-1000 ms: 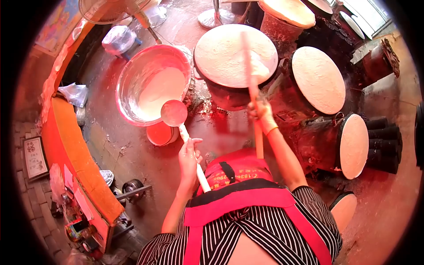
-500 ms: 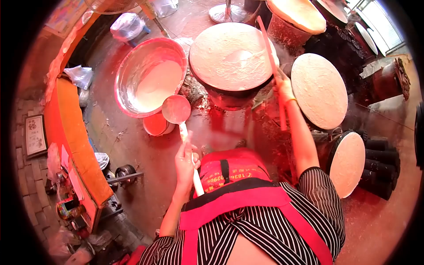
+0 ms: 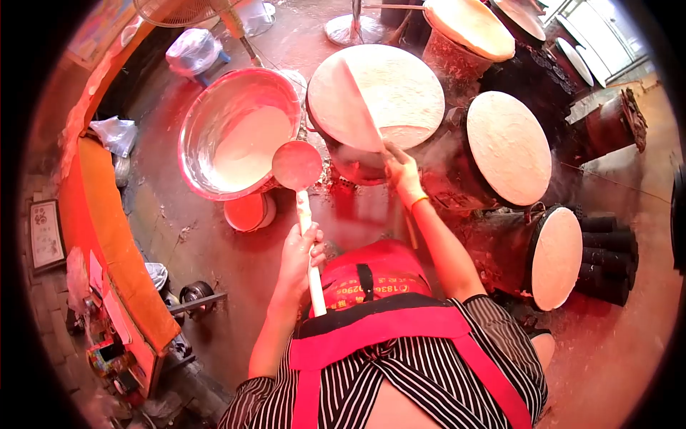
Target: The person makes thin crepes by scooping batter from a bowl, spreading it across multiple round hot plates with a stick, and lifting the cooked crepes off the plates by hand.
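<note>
My left hand [image 3: 300,254] is closed around the long white handle of a ladle [image 3: 297,165]. The ladle's round bowl is held up beside the lower right rim of a large basin [image 3: 187,136] of pale batter. My right hand [image 3: 404,177] grips a long, flat batter spreader [image 3: 363,107] near the front edge of a round griddle [image 3: 411,82]. A pale layer of batter covers that griddle. The spreader's blade slants over the batter to the upper left, and its other end sticks out below my hand. Whether the whole blade touches the batter I cannot tell.
More batter-covered round griddles [image 3: 509,146] [image 3: 557,257] stand on drum stoves at the right, with another [image 3: 471,28] behind. A small red-topped bucket [image 3: 246,213] sits under the basin. An orange counter [image 3: 118,214] curves along the left; dark cylinders [image 3: 607,261] lie at right.
My right hand has swung left with the spreader, from the griddle's right edge to across its middle. My left hand still holds the ladle, its bowl slightly shifted in view.
</note>
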